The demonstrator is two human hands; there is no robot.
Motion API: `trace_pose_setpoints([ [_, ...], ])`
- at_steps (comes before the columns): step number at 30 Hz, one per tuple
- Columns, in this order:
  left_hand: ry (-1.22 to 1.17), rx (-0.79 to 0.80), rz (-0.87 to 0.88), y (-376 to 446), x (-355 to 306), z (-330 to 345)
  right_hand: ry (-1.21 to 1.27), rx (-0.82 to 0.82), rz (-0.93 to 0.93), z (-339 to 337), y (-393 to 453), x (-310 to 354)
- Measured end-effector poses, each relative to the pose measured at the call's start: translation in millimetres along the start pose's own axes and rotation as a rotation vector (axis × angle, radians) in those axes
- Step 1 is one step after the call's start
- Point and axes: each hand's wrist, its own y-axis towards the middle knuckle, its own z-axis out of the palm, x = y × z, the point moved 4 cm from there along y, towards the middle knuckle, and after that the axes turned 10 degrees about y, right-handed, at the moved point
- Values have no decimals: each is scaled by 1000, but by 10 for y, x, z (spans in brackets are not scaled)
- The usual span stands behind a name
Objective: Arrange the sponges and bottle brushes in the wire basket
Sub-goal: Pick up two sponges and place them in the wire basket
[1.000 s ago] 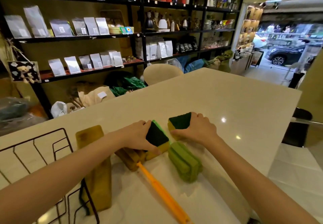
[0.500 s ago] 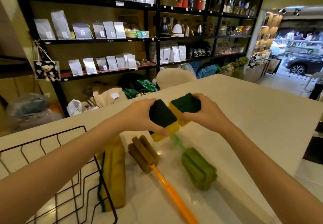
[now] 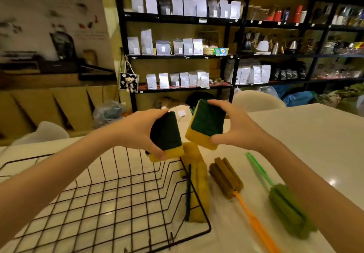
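Note:
My left hand (image 3: 137, 130) grips a yellow sponge with a dark green scouring face (image 3: 166, 134), held in the air over the far right corner of the black wire basket (image 3: 110, 199). My right hand (image 3: 234, 126) grips a second green-and-yellow sponge (image 3: 206, 123), raised beside the first. A third sponge (image 3: 198, 185) stands on edge on the table, against the basket's right side. To its right lie a brown-headed bottle brush with an orange handle (image 3: 226, 177) and a green-headed bottle brush with a green handle (image 3: 287, 207).
The white table (image 3: 307, 144) stretches to the right and back. Two pale chair backs (image 3: 256, 100) stand behind it. Black shelves of pouches and kettles (image 3: 187, 47) fill the wall beyond, with bags on the floor beneath.
Both hands have lifted their sponges off the table and carried them left toward the basket. The view has swung left, bringing the basket more fully into sight.

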Motion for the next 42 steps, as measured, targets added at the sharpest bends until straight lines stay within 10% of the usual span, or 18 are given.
trace_pose_setpoints([
  [22, 96, 173, -375, -1684, 1464, 355, -181, 678, -236, 2270, 445, 912],
  [42, 253, 404, -366, -1732, 1619, 665, -266, 742, -157, 2827, 278, 722],
])
